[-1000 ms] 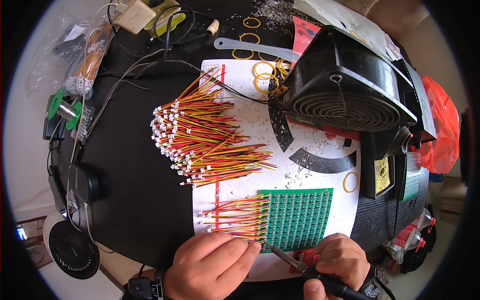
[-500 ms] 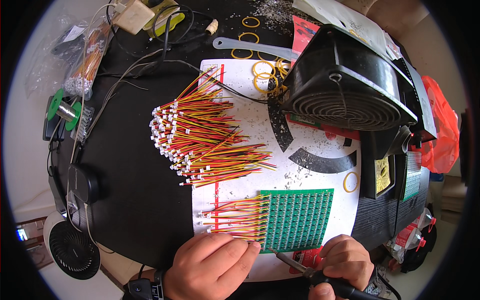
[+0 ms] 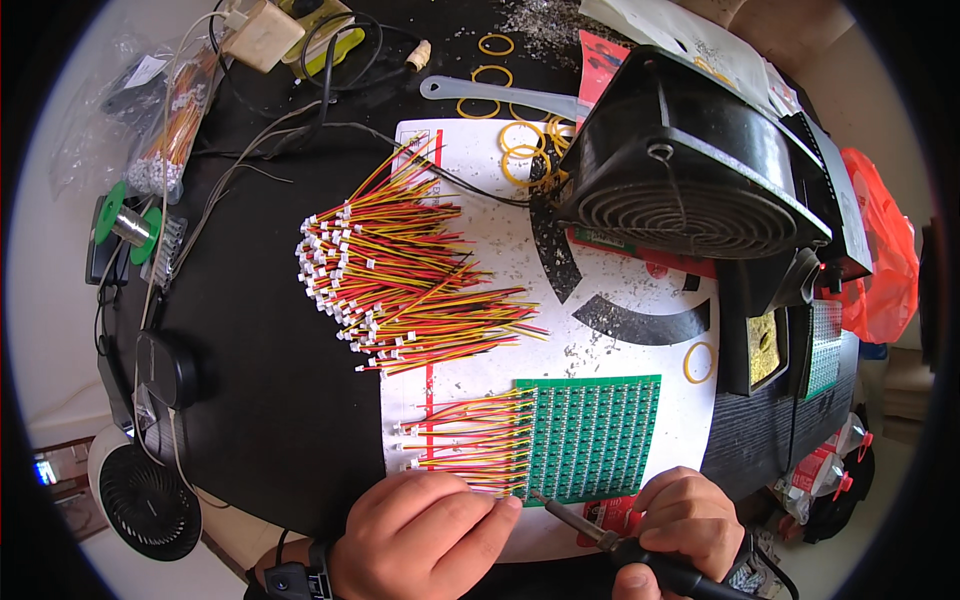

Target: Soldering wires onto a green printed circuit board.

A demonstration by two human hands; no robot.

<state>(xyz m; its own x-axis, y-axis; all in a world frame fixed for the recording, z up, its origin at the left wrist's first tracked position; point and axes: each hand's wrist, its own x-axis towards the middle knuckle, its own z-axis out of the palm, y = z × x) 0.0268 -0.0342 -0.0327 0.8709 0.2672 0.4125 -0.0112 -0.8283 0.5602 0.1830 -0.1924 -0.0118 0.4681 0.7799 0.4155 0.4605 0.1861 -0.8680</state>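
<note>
A green circuit board panel (image 3: 590, 440) with rows of small parts lies on a white printed sheet. Along its left edge sit the ends of several red, black and yellow wires with white connectors (image 3: 410, 430). My left hand (image 3: 430, 530) is closed at the board's lower left corner, thumb and fingertips pinching a wire lead that the fingers mostly hide. My right hand (image 3: 690, 530) grips a soldering iron (image 3: 630, 555), its tip pointing at the board's lower left corner beside my left fingertips. Whether the tip touches the board, I cannot tell.
A large pile of connector wires (image 3: 400, 280) lies beyond the board. A black fan (image 3: 700, 170) stands at the back right, near a tip-cleaning tray with yellow filling (image 3: 764, 350). Rubber bands (image 3: 525, 150), a solder spool (image 3: 130, 227) and cables surround the work.
My left fingertips have shifted slightly nearer to me at the board's corner. The iron's tip stays close to the same corner; the view has moved a little.
</note>
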